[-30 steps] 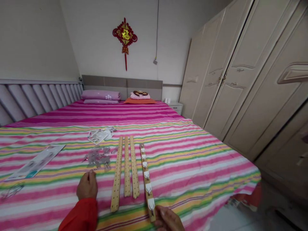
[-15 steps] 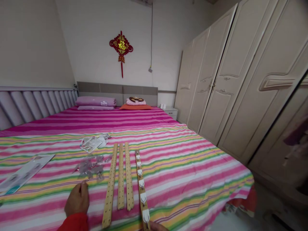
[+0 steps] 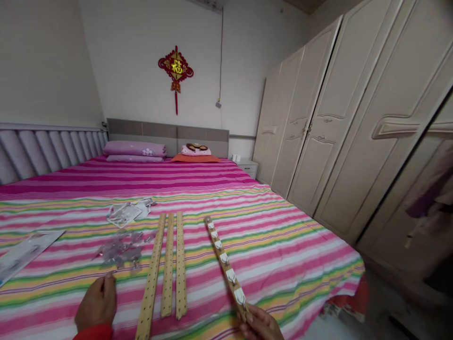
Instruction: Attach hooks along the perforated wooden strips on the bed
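A bed (image 3: 283, 245) under a striped pink bedspread carries three perforated wooden strips (image 3: 168, 264) between the left hand (image 3: 96, 304) and right hand (image 3: 260, 323), a hook rail (image 3: 226, 264) ending at the right hand, clear plastic pieces (image 3: 122, 248) just ahead of the left hand, and a printed card (image 3: 24, 252) farther left.

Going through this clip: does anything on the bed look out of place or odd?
The wooden strip with white hooks stands out: it lies slanted, its near end at the right hand, while the three bare perforated strips lie nearly side by side. Small clear pieces also lie loose on the striped bedspread.
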`<state>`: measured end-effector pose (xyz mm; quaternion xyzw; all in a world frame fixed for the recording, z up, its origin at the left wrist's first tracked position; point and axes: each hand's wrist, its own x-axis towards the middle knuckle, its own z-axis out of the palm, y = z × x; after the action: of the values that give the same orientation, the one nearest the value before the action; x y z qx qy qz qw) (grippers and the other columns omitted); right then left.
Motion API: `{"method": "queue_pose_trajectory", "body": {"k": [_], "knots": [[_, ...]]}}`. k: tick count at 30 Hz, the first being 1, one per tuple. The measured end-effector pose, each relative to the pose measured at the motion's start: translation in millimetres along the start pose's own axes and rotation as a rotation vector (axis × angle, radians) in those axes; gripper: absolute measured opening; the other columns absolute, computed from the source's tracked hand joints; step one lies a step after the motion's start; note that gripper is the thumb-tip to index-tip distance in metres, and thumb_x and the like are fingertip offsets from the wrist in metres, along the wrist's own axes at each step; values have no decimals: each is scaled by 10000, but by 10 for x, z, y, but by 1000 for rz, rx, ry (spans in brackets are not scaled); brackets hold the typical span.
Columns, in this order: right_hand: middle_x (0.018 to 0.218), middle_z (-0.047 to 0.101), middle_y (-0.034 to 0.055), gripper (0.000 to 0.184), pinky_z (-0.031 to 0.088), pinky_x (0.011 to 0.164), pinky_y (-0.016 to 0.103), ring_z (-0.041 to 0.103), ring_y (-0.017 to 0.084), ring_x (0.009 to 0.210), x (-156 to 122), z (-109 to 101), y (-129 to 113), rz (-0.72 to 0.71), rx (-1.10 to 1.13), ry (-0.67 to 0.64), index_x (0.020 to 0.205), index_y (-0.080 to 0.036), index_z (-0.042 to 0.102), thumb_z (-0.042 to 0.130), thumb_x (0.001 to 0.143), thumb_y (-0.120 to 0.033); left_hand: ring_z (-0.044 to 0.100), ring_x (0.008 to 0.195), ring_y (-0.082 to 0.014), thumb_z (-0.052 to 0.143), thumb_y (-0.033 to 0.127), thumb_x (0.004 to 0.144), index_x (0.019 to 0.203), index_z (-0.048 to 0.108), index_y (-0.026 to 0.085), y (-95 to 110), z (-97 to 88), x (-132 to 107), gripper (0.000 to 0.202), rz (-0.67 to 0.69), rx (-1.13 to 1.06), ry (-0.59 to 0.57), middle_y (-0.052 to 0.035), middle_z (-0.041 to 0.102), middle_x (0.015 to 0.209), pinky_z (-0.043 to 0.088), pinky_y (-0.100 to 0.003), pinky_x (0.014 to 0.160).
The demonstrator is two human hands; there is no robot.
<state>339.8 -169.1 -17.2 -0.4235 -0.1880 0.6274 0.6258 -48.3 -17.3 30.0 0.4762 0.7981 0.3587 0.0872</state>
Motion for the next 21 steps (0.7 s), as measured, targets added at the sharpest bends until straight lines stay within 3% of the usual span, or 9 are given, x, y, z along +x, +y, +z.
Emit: {"method": "queue_pose_trajectory", "body": {"k": [5,11,15,21], "knots": [[777,746,68,374,529,564,186,658,120,573,21,-171,-399,-84,-1,88,811,-159,763,890,479,-278,484,623,-189,384,474,819,708,526,248,10,2,38,288,-100,31,-65,-25,558,741,345,-274,526],[803,744,74,318,554,613,203,671,142,627,101,-254,-755,-190,-10,148,790,-141,759,872,510,-242,492,630,-189,421,448,805,645,504,269,-40,54,103,255,-131,17,-49,22,547,635,330,-258,525],[809,746,78,309,556,627,189,671,136,637,182,-305,-835,-207,-14,154,785,-133,759,866,519,-249,487,615,-184,433,436,797,652,512,263,-23,35,91,239,-153,25,-61,15,538,648,327,-259,519],[805,748,116,349,564,663,196,689,161,667,274,-402,-804,-182,-48,133,804,-101,758,864,522,-278,484,617,-191,417,447,799,689,542,218,-3,13,16,283,-20,21,-7,-60,585,755,329,-279,513]]}}
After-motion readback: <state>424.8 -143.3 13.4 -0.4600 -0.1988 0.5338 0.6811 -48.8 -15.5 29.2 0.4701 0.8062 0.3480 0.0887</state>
